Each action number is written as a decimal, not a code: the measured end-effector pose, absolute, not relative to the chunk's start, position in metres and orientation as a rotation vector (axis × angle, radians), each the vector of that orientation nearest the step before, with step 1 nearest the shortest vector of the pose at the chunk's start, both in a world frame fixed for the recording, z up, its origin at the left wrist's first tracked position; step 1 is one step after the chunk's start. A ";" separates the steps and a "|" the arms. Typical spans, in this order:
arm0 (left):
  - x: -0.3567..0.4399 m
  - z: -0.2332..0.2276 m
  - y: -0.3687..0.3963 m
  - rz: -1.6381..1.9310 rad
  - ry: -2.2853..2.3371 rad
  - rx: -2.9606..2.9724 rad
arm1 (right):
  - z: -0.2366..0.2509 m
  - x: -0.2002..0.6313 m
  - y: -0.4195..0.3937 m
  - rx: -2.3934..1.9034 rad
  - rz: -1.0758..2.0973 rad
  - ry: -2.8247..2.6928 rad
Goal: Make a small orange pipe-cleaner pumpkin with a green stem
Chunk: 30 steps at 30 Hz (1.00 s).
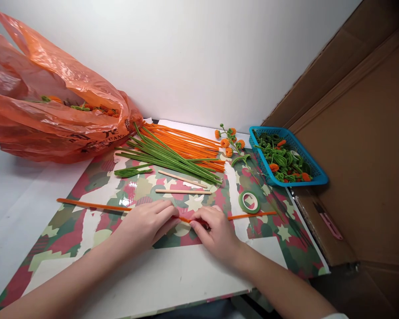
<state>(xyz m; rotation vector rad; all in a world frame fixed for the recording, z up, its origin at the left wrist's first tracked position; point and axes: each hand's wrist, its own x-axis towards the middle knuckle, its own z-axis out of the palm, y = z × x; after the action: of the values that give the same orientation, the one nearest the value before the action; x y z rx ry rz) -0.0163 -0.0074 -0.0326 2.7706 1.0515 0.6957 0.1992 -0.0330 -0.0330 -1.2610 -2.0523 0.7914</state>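
Note:
An orange pipe cleaner [96,205] runs crosswise over the camouflage-patterned mat, near its front. My left hand [153,219] pinches it left of its middle, and my right hand [214,226] pinches it a short way to the right. Between my fingertips a small stretch looks bent or twisted; the detail is too small to tell. Just beyond my hands lie two wooden sticks [183,192]. A roll of green tape [249,202] rests past my right hand. Farther back are a bundle of green pipe cleaners [173,155] and a bundle of orange pipe cleaners [186,139].
An orange plastic bag [69,128] with pipe-cleaner flowers stands at the back left. A blue basket [310,179] of green and orange pieces sits at the right, beside an orange-flowered stem [231,141]. A pink utility knife [329,223] lies near the cardboard wall [362,133].

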 end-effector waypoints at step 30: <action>-0.008 -0.030 -0.014 0.824 0.845 2.785 | -0.037 0.198 -0.034 -1.104 0.710 -2.151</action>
<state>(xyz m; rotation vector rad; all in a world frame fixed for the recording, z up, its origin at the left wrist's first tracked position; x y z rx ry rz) -0.0077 -0.0138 -0.0301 2.7852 0.8451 0.8239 0.1977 -0.0339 -0.0373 -1.1042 -2.1510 0.7102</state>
